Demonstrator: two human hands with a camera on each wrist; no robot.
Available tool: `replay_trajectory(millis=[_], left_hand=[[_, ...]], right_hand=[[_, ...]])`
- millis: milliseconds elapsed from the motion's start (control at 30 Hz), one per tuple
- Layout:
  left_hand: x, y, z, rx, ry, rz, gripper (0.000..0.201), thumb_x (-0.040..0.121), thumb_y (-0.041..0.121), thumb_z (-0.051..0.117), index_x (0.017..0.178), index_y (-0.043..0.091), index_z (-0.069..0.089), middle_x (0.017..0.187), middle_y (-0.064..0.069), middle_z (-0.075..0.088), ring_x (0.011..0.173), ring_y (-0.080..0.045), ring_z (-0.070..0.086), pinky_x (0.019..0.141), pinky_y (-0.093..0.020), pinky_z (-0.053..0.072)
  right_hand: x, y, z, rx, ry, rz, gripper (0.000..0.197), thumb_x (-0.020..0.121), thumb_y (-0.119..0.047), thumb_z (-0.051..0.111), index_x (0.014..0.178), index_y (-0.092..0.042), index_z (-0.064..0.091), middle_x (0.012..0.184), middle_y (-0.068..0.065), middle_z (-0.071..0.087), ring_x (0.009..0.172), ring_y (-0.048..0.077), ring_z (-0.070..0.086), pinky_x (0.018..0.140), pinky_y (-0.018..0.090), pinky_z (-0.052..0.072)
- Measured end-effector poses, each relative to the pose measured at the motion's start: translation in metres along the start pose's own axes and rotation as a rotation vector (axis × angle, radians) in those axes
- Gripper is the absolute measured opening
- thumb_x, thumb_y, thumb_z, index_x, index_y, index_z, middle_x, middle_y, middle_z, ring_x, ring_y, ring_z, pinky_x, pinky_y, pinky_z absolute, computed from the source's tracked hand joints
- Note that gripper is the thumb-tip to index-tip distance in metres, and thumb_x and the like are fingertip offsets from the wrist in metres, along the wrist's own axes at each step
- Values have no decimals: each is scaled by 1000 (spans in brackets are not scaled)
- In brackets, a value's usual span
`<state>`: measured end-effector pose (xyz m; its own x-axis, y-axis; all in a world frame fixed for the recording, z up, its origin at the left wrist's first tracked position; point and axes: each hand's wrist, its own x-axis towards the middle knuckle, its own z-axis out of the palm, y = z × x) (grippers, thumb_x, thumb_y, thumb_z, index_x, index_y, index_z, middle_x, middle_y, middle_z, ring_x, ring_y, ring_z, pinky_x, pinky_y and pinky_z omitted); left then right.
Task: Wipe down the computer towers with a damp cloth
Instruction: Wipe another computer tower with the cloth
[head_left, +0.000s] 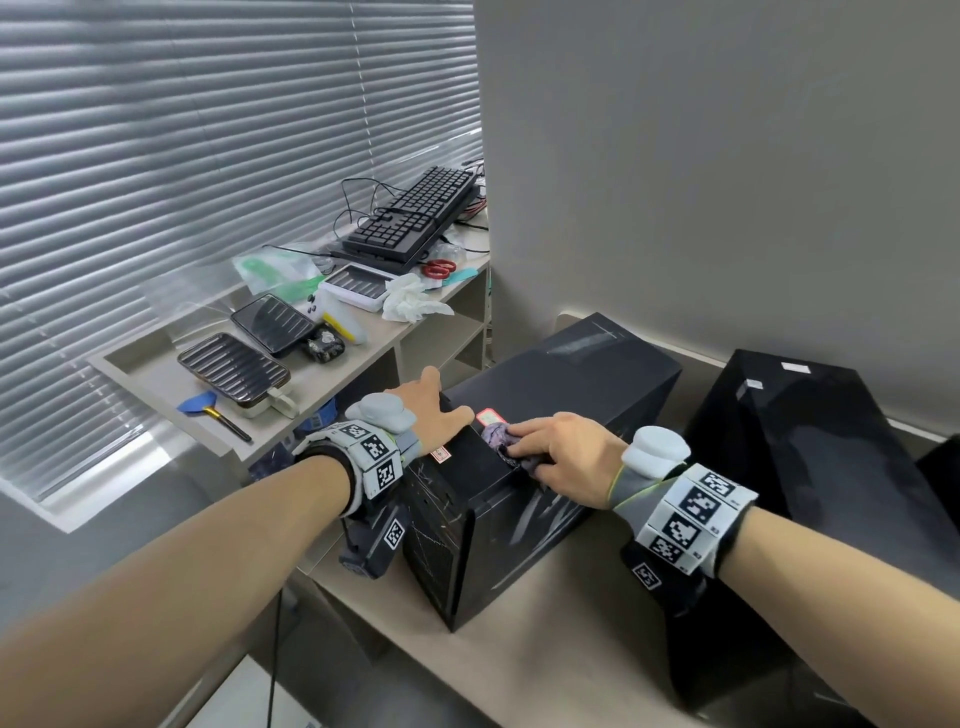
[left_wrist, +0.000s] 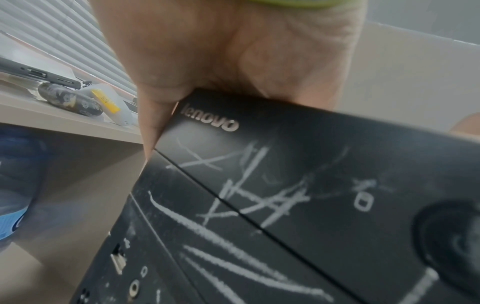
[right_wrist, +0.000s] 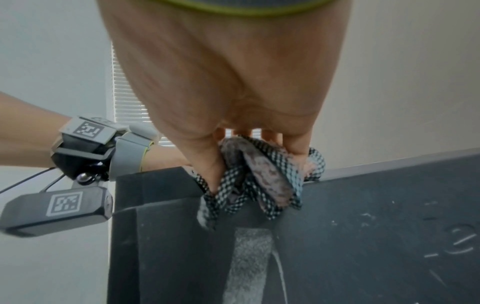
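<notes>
A scratched, dusty black Lenovo computer tower (head_left: 571, 374) (left_wrist: 285, 185) (right_wrist: 363, 226) stands on the beige desk (head_left: 545, 665). My left hand (head_left: 431, 410) (left_wrist: 221, 51) rests on its top front-left corner, thumb lying on the top and one finger down the left side. My right hand (head_left: 561, 452) (right_wrist: 228, 72) grips a bunched checked grey-purple cloth (head_left: 498, 436) (right_wrist: 259, 176) and presses it on the tower's top by the front right edge. A second glossy black tower (head_left: 810, 441) stands to the right, untouched.
A low beige shelf unit (head_left: 332, 384) at the left carries dark ribbed trays, stacked keyboards (head_left: 415, 218), red scissors (head_left: 439, 268) and a crumpled white glove (head_left: 410, 296). Window blinds (head_left: 182, 156) lie behind it. A grey partition wall (head_left: 727, 182) backs the desk.
</notes>
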<state>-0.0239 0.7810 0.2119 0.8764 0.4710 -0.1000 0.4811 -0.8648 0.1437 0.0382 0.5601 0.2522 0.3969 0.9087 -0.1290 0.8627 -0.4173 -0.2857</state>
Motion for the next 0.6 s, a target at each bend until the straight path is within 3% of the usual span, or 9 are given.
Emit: replay_trajectory(millis=[233, 400, 600], left_hand=[[-6, 1, -7, 10, -26, -39, 55, 78, 71, 37, 101, 20, 33, 76, -2, 57, 64, -24, 57, 63, -34, 46], [-10, 2, -6, -40, -3, -41, 56, 78, 71, 40, 100, 19, 36, 75, -3, 58, 65, -24, 57, 61, -33, 41], [-4, 1, -4, -38, 0, -28, 65, 67, 78, 34, 100, 22, 35, 75, -1, 57, 64, -25, 58, 67, -38, 51]], right_hand=[[1, 3, -1, -58, -31, 59, 38, 90, -10, 54, 120, -29, 66, 141, -17, 49, 129, 12, 45, 105, 22, 34], [26, 15, -4, -27, -57, 149, 45, 81, -8, 55, 108, -40, 70, 129, -23, 58, 119, 14, 54, 100, 26, 43], [41, 41, -11, -22, -37, 278, 49, 79, -14, 54, 117, -44, 63, 133, -13, 57, 119, 20, 55, 103, 33, 43]])
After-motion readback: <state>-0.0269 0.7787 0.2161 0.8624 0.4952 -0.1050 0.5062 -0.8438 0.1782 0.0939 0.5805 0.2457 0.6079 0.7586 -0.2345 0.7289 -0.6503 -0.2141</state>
